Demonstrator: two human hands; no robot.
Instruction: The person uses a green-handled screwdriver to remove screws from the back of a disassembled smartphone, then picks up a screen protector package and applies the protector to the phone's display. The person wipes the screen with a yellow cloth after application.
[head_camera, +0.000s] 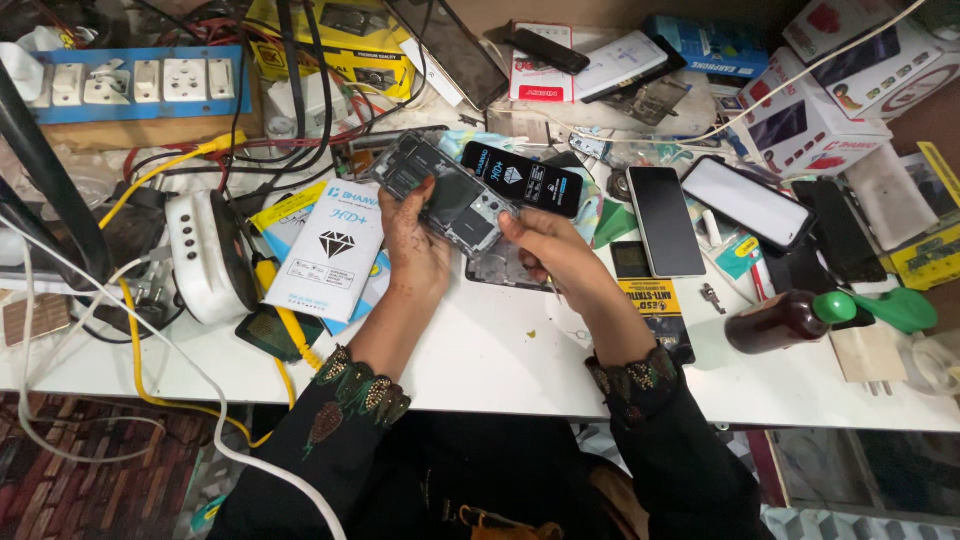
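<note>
An opened phone body (445, 190) with its inner boards showing is held tilted above the white table (500, 360). My left hand (412, 240) grips its near left edge from below. My right hand (545, 245) holds its lower right corner with the fingertips. Both sleeves are black with beaded cuffs. Under the phone lies a dark frame part (505, 270), partly hidden by my hands. Just beyond the phone sits a black screen package (525, 180).
A white screen box (335, 250) lies left of my hands, beside a white round device (205, 255) and yellow cables. Right are a black phone (665, 220), a white-edged phone (745, 200), a brown bottle (775, 320) and a green bottle (885, 308). Boxes and a blue socket strip (135, 85) line the back.
</note>
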